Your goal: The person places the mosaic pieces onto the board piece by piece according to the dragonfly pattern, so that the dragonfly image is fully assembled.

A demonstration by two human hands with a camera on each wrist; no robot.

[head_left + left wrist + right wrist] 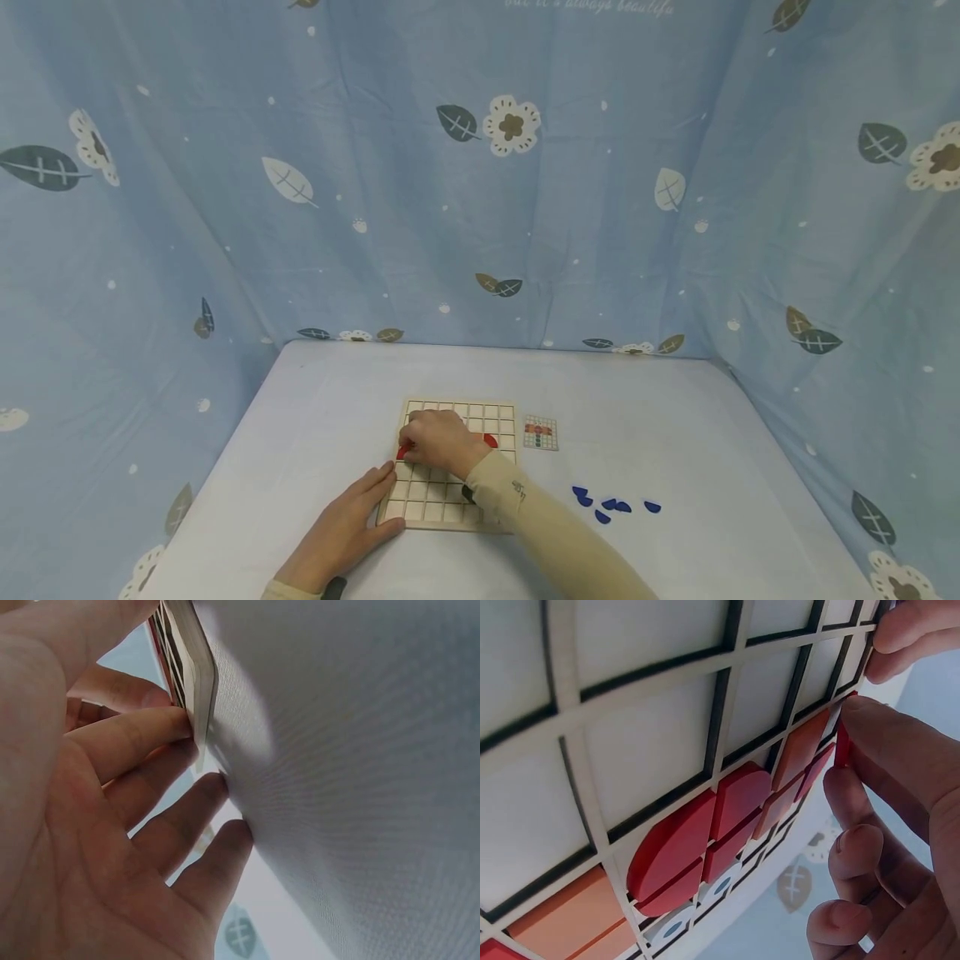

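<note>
A wooden grid board [442,527] lies on the table. My right hand [438,437] is over its left part and pinches a small red piece [843,744] between thumb and index finger at the board's edge. In the right wrist view, red rounded pieces [671,844], orange square pieces [562,922] and white pieces with blue-grey centres [720,885] sit in the cells. My left hand [348,517] rests along the board's left edge. Its fingertips touch the rim and the white tabletop in the left wrist view.
Right of the board lies a small pattern card [541,442] with a printed grid. Several dark blue half-round pieces [602,517] are scattered nearer the front right. A blue curtain [480,250] with leaves and flowers surrounds the white table [637,417].
</note>
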